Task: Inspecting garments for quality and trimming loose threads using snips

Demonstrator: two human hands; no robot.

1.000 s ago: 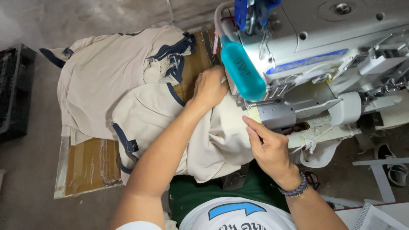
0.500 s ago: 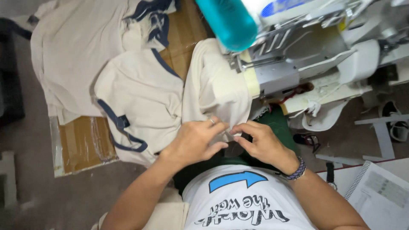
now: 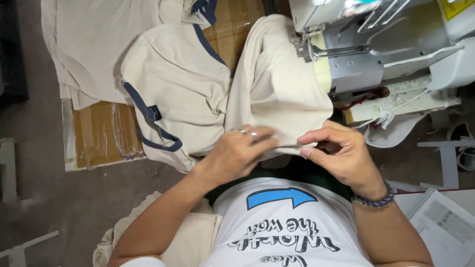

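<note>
The big white sewing machine (image 3: pixel 391 44) has the cream cloth shirt piece (image 3: pixel 277 94) hanging off its arm. Below the machine, the left hand (image 3: pixel 237 153) and right hand (image 3: pixel 341 153) pinch the cloth's bottom edge, maybe to line it up. A yellow sticker (image 3: pixel 457 7) sits on the machine's top corner.
</note>
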